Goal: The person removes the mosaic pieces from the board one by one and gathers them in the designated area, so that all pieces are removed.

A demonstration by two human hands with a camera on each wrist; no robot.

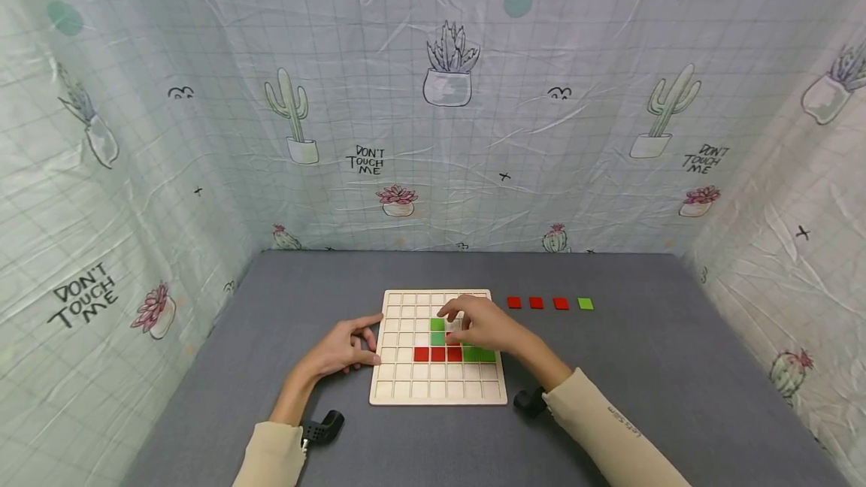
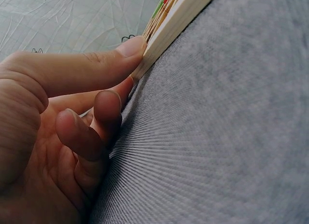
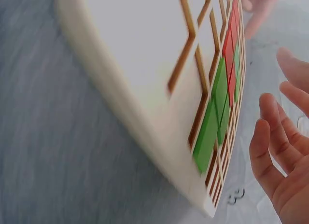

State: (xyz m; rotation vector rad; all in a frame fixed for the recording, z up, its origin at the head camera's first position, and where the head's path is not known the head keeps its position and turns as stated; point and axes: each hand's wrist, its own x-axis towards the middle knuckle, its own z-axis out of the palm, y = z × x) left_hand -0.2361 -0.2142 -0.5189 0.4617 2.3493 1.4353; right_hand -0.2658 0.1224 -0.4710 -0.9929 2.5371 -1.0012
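Observation:
A pale wooden grid board (image 1: 399, 389) lies on the grey table with red tiles (image 1: 422, 354) and green tiles (image 1: 479, 355) set in some of its squares. My left hand (image 1: 338, 348) is at the board's left side, its thumb and index finger touching the edge; the other fingers are bent beside it. Over the board's middle right hovers my right hand (image 1: 483, 324), fingers loosely bent and apart. Nothing shows between them in the right wrist view, where the hand (image 3: 285, 151) stands off the tiles. From the head, this hand covers part of the grid.
Right of the board, red tiles (image 1: 537, 303) and one green tile (image 1: 585, 304) lie in a row on the table (image 1: 643, 382). A patterned cloth (image 1: 514, 119) hangs behind and along both sides. Black wrist devices (image 1: 323, 428) sit near the sleeves.

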